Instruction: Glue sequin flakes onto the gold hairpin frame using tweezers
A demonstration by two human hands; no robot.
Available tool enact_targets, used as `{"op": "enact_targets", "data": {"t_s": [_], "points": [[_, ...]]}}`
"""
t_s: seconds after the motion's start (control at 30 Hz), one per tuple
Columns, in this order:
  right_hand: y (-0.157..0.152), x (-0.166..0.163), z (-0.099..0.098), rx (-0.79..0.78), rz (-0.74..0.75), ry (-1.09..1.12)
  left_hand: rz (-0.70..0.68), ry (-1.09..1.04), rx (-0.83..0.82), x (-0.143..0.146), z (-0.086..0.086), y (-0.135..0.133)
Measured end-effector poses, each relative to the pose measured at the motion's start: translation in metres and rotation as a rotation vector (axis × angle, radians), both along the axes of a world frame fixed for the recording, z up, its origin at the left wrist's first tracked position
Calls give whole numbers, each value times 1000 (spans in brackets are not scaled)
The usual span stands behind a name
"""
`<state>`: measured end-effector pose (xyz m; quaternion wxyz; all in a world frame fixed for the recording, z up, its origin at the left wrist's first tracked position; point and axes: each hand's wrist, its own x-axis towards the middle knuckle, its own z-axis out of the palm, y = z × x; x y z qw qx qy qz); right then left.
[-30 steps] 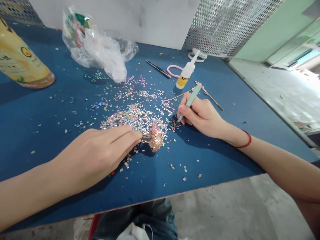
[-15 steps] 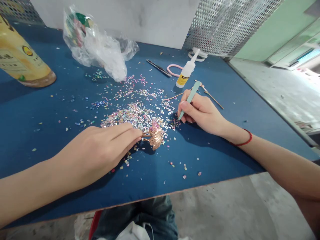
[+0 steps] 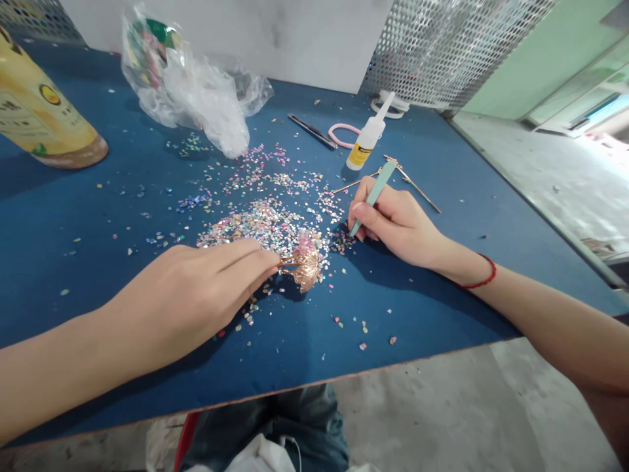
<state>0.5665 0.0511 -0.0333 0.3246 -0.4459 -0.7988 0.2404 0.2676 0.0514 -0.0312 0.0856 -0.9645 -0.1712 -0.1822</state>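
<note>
My left hand (image 3: 196, 301) rests low on the blue table, its fingertips pinching the stem of a rose-gold metal flower ornament (image 3: 305, 267) with pink glitter on its top. My right hand (image 3: 398, 223) holds pale green tweezers (image 3: 376, 195) like a pen, their tip down at the edge of a heap of multicoloured sequin flakes (image 3: 255, 226). Those flakes lie spread between my hands and beyond. Behind my right hand lies a thin gold wire piece (image 3: 407, 180) with a branching end, partly hidden by my fingers.
A white-capped glue bottle (image 3: 366, 141), black-handled tool (image 3: 312, 131) and pink loop (image 3: 341, 134) lie at the back. A crumpled plastic bag (image 3: 191, 92) and a large yellow bottle (image 3: 44, 111) lie on their sides to the left. Perforated metal (image 3: 442, 46) stands behind the blue table (image 3: 344, 341).
The whole view has shifted slightly as my head moved. My hands stay in nearly the same places, still holding the ornament and tweezers.
</note>
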Motion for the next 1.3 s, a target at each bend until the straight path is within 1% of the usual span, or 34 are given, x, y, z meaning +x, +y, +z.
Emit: {"op": "enact_targets", "data": {"t_s": [0.3,0.47,0.57,0.7,0.8,0.9,0.97,1.07,1.23,1.3], "points": [[4,1,-1,-83,53,127,4,-4,-1,1,0,0],[4,1,1,-153,25,184,5,-11,-8,1,1,0],[2,-4,3,-197,-23,273,0,-9,-31,0,0,0],[-11,-17,8,-177,-104,442,-5,0,-64,0,-2,0],[-27,-30,12,-136,-115,513,-13,4,-83,1,-3,-2],[-42,-43,14,-109,-118,561,-56,-6,-80,1,-3,-6],[-48,-51,13,-105,-115,571,-84,22,-86,1,-3,-7],[-50,-59,12,-154,-83,533,-99,96,-100,0,-1,-8],[-51,-61,11,-232,-49,484,-154,123,-82,2,6,-11],[-52,-61,10,-227,-43,486,-137,147,-81,4,8,-13]]}}
